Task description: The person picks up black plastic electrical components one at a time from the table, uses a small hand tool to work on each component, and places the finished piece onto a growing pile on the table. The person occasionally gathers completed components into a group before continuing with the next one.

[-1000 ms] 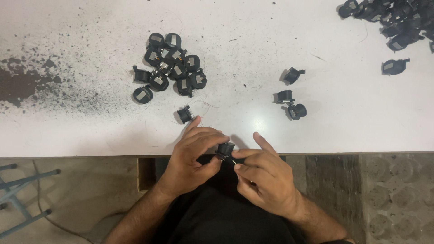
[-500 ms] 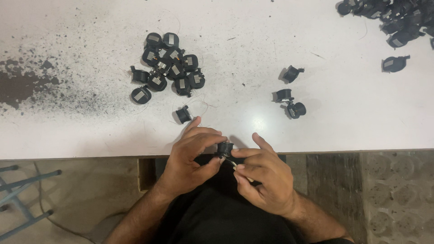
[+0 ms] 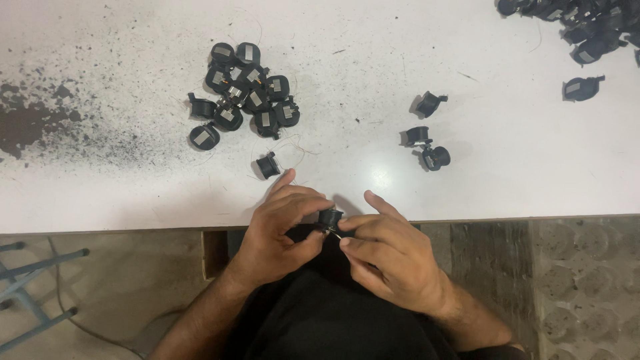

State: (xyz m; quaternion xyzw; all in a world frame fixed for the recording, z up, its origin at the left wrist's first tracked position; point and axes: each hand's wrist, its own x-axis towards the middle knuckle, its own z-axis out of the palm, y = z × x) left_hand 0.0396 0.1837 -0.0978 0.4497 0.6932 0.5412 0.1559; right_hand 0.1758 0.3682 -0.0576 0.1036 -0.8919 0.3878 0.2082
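**Both hands pinch one small black part at the near edge of the surface**

The white surface [image 3: 467, 187] fills the view above both hands, and its near edge runs just beyond the knuckles. Far up and left of the left hand, a dark smear of black dust [image 3: 30, 123] stains it, thinning into speckles that spread towards the middle.

Above the left hand, well apart from it, lies a cluster of black round parts [image 3: 243, 100], packed so that they touch one another, several with a pale grey patch on top. Far up and right of the right hand, at the corner of the view, sits a second heap of black parts [image 3: 580, 27], partly cut off by the frame. Above the right hand, between it and that heap, three loose black parts [image 3: 425, 133] lie close together but apart from each other. Just above the left hand's fingertips rests a single black part [image 3: 268, 165] with a thin wire trailing from it.

The left hand [image 3: 277, 230] is curled, thumb and fingers pressed together on the small black part [image 3: 329, 217], which is held between the two hands right at the surface's edge. The right hand [image 3: 390, 257] pinches the same part from the other side, its forefinger stretched out straight above it.
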